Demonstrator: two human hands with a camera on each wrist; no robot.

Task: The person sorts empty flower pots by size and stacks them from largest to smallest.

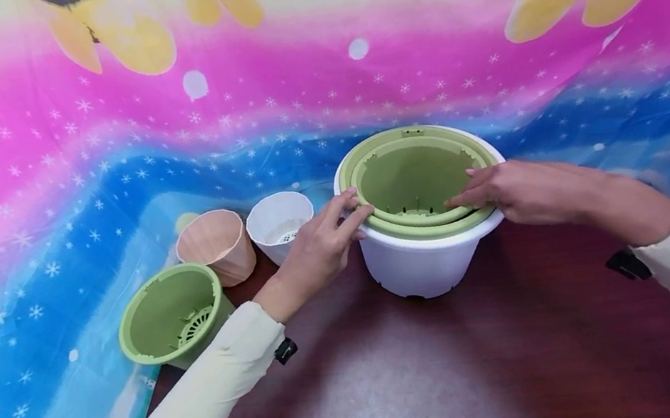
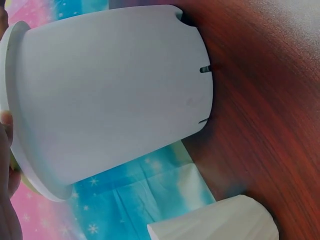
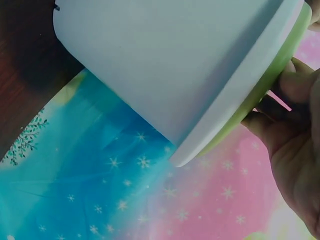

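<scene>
A large white flowerpot (image 1: 425, 268) stands upright on the table, with green flowerpots nested inside it. The outer green pot's rim (image 1: 425, 229) sits at the white rim. Inside that ring is a smaller green pot (image 1: 414, 172), its near edge slightly tilted above the outer ring. At the left of the rims, my left hand (image 1: 323, 243) grips the inner green pot's edge with thumb and fingers. Opposite it, my right hand (image 1: 524, 191) pinches the same pot's right edge, fingertips reaching inside. The wrist views show mostly the white pot's outer wall (image 2: 110, 95).
Left of the white pot stand a small white faceted pot (image 1: 280, 221), a peach pot (image 1: 217, 245) and another green pot (image 1: 172, 316) with a slotted base. A printed cloth (image 1: 295, 114) hangs behind the dark red-brown table (image 1: 398, 373).
</scene>
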